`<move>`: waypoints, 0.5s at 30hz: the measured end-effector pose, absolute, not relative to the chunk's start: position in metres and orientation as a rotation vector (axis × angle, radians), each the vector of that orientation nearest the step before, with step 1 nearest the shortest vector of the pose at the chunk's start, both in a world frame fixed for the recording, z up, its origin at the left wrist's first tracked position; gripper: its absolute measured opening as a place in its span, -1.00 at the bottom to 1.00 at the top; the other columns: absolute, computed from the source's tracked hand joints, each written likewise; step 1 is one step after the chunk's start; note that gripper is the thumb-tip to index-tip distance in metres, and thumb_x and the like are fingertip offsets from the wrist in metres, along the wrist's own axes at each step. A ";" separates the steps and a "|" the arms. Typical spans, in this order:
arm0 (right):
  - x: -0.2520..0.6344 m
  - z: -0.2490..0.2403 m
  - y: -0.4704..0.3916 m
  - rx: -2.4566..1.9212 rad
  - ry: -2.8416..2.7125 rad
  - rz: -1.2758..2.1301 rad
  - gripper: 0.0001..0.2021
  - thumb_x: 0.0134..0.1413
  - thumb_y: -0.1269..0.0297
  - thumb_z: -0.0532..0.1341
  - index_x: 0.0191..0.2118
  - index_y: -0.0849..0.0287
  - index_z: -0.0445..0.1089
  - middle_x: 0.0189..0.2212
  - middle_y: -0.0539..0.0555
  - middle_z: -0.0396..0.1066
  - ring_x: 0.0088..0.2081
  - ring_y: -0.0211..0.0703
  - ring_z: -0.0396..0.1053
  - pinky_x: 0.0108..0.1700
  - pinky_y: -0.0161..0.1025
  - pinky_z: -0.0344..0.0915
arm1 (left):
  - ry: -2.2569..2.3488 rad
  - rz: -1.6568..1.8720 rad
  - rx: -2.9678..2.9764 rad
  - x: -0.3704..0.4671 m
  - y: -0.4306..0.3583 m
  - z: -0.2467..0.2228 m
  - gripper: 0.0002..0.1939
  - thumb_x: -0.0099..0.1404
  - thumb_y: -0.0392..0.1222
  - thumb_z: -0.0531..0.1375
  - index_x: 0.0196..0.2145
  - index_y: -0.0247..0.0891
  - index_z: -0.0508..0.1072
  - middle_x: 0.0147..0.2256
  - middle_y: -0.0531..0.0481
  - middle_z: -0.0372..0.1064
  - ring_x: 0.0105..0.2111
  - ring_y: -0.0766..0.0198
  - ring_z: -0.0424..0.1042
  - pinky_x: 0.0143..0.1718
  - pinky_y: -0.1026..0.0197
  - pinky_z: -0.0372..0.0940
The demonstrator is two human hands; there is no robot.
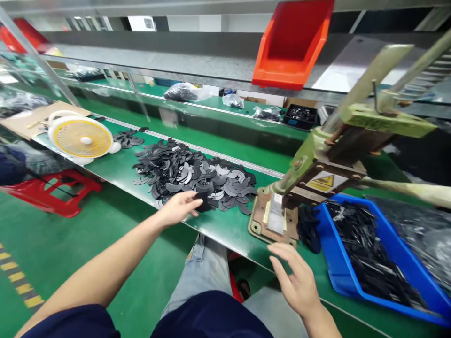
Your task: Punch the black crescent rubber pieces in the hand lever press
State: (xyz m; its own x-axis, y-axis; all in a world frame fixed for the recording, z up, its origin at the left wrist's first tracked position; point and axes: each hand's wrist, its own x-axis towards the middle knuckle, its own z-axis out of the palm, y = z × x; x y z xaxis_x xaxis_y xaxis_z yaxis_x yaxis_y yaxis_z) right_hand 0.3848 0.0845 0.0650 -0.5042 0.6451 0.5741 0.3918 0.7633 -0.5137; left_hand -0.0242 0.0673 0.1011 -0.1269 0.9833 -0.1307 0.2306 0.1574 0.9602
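Observation:
My left hand (181,206) is at the front edge of the pile, its thumb and fingers closed on a black piece (203,201). The pile of dark curved pieces (197,173) spreads over the green table. On the right, my right hand (294,277) hangs in front of the press base (259,220), fingers apart and holding nothing. A green hand press (310,159) with a warning label stands beyond it. Right of its base lie black parts (309,227), beside a blue bin (334,263) full of black strips.
A white and yellow fan (82,138) stands on the table at the left. An orange bin (292,47) hangs above the table. The press handle (408,188) sticks out rightwards over the blue bin. A red stool (70,192) is at the lower left.

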 end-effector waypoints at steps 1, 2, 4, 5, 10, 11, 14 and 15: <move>0.385 0.063 0.084 -0.782 -2.168 0.416 -0.74 0.29 0.40 0.28 0.06 0.06 0.50 -0.07 0.14 0.61 -0.02 -0.09 0.62 0.01 -0.18 0.62 | 1.643 1.072 1.215 -0.053 0.076 0.101 -0.49 0.28 0.25 0.36 -0.09 -0.26 0.60 -0.15 -0.14 0.64 -0.34 0.12 0.62 -0.29 0.10 0.55; 0.384 0.061 0.084 -0.789 -2.175 0.421 -0.75 0.29 0.39 0.28 0.05 0.05 0.51 -0.08 0.14 0.62 -0.03 -0.09 0.63 0.00 -0.18 0.63 | 1.743 1.098 1.209 -0.084 0.086 0.103 -0.51 0.30 0.19 0.36 -0.08 -0.31 0.58 -0.20 -0.13 0.64 -0.36 0.14 0.61 -0.31 0.13 0.53; 0.380 0.061 0.085 -0.789 -2.195 0.426 -0.76 0.29 0.37 0.28 0.04 0.03 0.51 -0.08 0.13 0.62 -0.04 -0.07 0.64 -0.03 -0.18 0.65 | 2.208 1.037 1.246 -0.149 0.108 0.119 -0.57 0.35 0.10 0.32 -0.09 -0.38 0.56 -0.27 -0.05 0.64 -0.44 0.23 0.58 -0.30 0.20 0.48; 0.378 0.062 0.086 -0.787 -2.208 0.429 -0.76 0.30 0.36 0.28 0.04 0.02 0.51 -0.09 0.13 0.62 -0.05 -0.06 0.64 -0.04 -0.17 0.66 | 2.321 1.037 1.239 -0.183 0.119 0.132 -0.58 0.39 0.04 0.30 -0.07 -0.45 0.54 -0.25 -0.08 0.64 -0.40 0.23 0.59 -0.21 0.17 0.47; 0.365 0.072 0.088 -0.793 -2.259 0.443 -0.76 0.29 0.34 0.26 0.02 -0.04 0.51 -0.11 0.15 0.63 -0.09 0.02 0.66 -0.13 -0.10 0.69 | 2.692 1.146 1.134 -0.314 0.147 0.194 -0.61 0.33 -0.09 0.36 -0.20 -0.58 0.46 0.07 -0.34 0.57 0.10 0.07 0.50 0.35 -0.17 0.17; 0.364 0.073 0.087 -0.801 -2.260 0.444 -0.76 0.29 0.34 0.26 0.02 -0.05 0.51 -0.12 0.15 0.63 -0.10 0.03 0.66 -0.14 -0.09 0.70 | 2.725 1.151 1.107 -0.327 0.146 0.197 -0.63 0.30 -0.11 0.38 -0.23 -0.57 0.45 0.09 -0.36 0.56 0.14 0.04 0.48 0.37 -0.24 0.12; 0.368 0.070 0.086 -0.828 -2.246 0.446 -0.77 0.29 0.34 0.26 0.01 -0.05 0.52 -0.14 0.15 0.64 -0.12 0.04 0.67 -0.16 -0.09 0.70 | 2.791 1.103 1.061 -0.343 0.138 0.184 -0.69 0.30 -0.15 0.37 -0.26 -0.53 0.47 0.07 -0.35 0.57 0.13 -0.02 0.47 0.36 -0.32 0.14; 0.371 0.068 0.085 -0.836 -2.242 0.451 -0.78 0.29 0.34 0.26 0.00 -0.05 0.52 -0.14 0.15 0.64 -0.13 0.04 0.67 -0.17 -0.10 0.70 | 2.804 1.075 1.059 -0.341 0.134 0.174 -0.70 0.31 -0.15 0.36 -0.25 -0.53 0.48 0.05 -0.35 0.58 0.11 -0.03 0.47 0.33 -0.33 0.17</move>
State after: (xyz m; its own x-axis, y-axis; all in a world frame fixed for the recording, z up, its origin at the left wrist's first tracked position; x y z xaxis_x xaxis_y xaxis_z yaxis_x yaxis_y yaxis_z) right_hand 0.3711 0.0851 0.0684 -0.5533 0.6766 0.4858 0.4360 0.7322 -0.5232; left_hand -0.3410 0.1335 0.1739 -0.7778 0.5714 0.2618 0.6000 0.5510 0.5800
